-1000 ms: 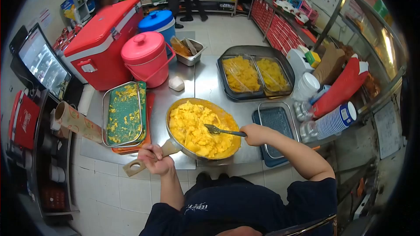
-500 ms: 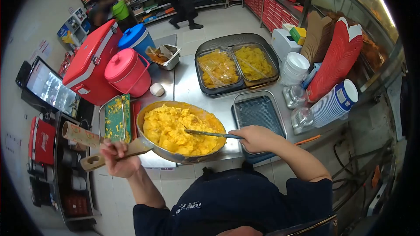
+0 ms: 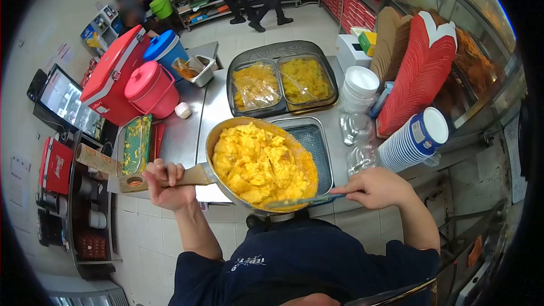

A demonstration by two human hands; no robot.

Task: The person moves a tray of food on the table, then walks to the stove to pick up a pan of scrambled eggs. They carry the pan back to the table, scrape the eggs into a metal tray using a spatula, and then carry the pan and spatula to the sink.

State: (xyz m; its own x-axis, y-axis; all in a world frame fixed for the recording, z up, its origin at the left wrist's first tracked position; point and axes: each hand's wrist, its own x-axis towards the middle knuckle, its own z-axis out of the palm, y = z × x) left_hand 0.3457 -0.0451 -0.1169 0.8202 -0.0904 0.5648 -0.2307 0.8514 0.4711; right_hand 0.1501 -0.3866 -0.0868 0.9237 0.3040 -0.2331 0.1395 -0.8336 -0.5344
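Note:
My left hand (image 3: 170, 184) is closed around the wooden handle (image 3: 195, 175) of a large pan. Scrambled egg (image 3: 258, 161), yellow and lumpy, fills the pan (image 3: 211, 150), which is held above the counter's near edge and tips slightly toward me. In my right hand (image 3: 377, 187) is the handle of a long spatula (image 3: 311, 199); its blurred end lies along the pan's near inner side, against the egg. Partly hidden behind the pan sits a rectangular tray (image 3: 323, 153) with a dark mesh-like bottom.
Behind stands a black tray (image 3: 255, 54) holding two film-covered containers of yellow food. Stacked cups (image 3: 411, 139), lids and red cartons (image 3: 416, 73) line the right. At left are a red cooler (image 3: 116, 76), a pink bucket (image 3: 150, 88) and an egg-smeared green tray (image 3: 136, 147). People stand farther back.
The pan has shifted right, partly over the mesh-bottomed tray. My right hand has moved right and down, bringing the spatula from the egg's middle to the near side. Another person appears behind.

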